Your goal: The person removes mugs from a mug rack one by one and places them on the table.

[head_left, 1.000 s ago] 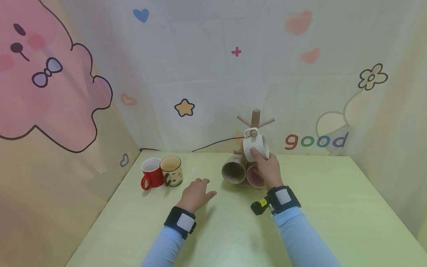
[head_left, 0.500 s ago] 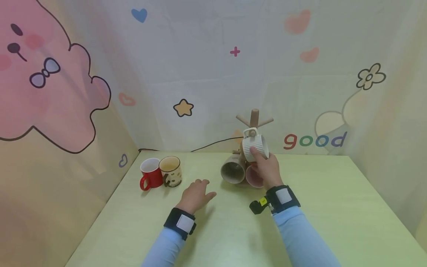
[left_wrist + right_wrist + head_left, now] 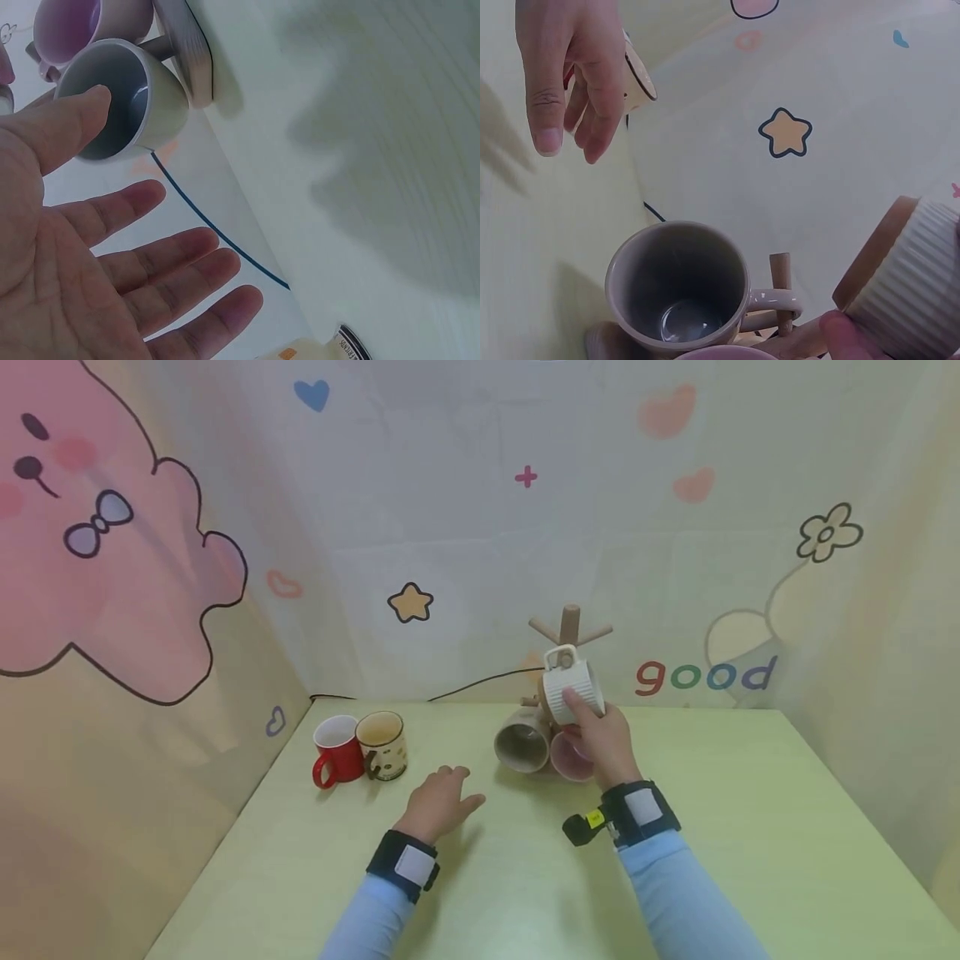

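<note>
My right hand (image 3: pixel 603 739) grips a white ribbed mug (image 3: pixel 572 693) by its body, thumb on the near side. The mug is tilted, mouth to the right, with its handle uppermost. The end of a peg of the wooden mug tree (image 3: pixel 570 625) shows within the handle's loop. In the right wrist view the white mug's (image 3: pixel 911 289) brown base faces left. Below it on the tree hang a grey mug (image 3: pixel 522 741) and a pink mug (image 3: pixel 572 758), partly hidden by my right hand. My left hand (image 3: pixel 437 802) hovers over the table, fingers relaxed, holding nothing.
A red mug (image 3: pixel 339 750) and a cream patterned mug (image 3: pixel 384 747) stand upright side by side at the table's back left. Two upper pegs of the tree spread out bare. A printed cloth (image 3: pixel 450 527) hangs behind the pale green table (image 3: pixel 495 893).
The white mug tips slightly more in my right hand, its handle staying at the peg. My left hand is almost still; the head view shifts a little.
</note>
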### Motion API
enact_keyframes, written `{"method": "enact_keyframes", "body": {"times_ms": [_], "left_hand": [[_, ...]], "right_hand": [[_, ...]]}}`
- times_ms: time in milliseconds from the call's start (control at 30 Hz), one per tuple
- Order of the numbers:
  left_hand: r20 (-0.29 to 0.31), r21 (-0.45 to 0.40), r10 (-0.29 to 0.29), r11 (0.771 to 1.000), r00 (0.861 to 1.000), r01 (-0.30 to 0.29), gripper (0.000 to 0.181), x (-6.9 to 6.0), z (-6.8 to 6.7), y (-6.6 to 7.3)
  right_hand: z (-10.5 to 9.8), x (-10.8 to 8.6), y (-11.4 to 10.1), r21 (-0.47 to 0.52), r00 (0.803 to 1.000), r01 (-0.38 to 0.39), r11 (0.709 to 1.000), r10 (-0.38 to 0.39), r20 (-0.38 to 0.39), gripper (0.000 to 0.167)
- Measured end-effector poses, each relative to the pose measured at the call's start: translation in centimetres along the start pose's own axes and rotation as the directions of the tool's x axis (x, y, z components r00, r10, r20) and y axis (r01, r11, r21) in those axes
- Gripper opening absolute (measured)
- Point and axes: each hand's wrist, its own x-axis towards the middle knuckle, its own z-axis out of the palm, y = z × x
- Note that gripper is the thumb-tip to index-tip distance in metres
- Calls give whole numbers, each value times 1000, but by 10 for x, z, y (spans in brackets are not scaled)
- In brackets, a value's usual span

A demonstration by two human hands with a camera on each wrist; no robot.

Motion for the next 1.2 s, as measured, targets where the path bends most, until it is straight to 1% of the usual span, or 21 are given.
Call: {"method": "enact_keyframes", "body": {"times_ms": [167,367,433,667,800,900,1033,1200], "left_hand": [[-7,-3,14,1000,1000,-14,54,-1,0,3],[-13,-8,30,999,999,-31,52,-4,-3,6],[-9,-7,29,1000,1000,-30,52,-5,-2,6],[3,-1,33,999,999,-33,52,-4,-3,9],[10,23,34,999,999,-34,53,-3,-5,10],[18,31,34,999,999,-35,53,-3,-7,11],[47,25,31,999,998,-32,53,-4,-11,14],[112,25,23,999,993,-26,58,-6,-16,19]], "right_hand": [[-4,-6,-2,-29,1000,9,1000,-9,-4,87],[-9,-13,-3,-41,999,32,999,-32,3,90],[-11,-17,-4,-40,999,35,999,-35,8,91],[-20,-29,-5,-8,998,67,998,-67,17,87],[-25,-31,-4,16,997,77,997,-77,22,87],[-29,-33,-2,12,996,83,996,-83,26,87],[-33,-36,1,-3,996,84,996,-84,39,84],[-40,-38,6,-41,993,95,995,-92,77,79]]}}
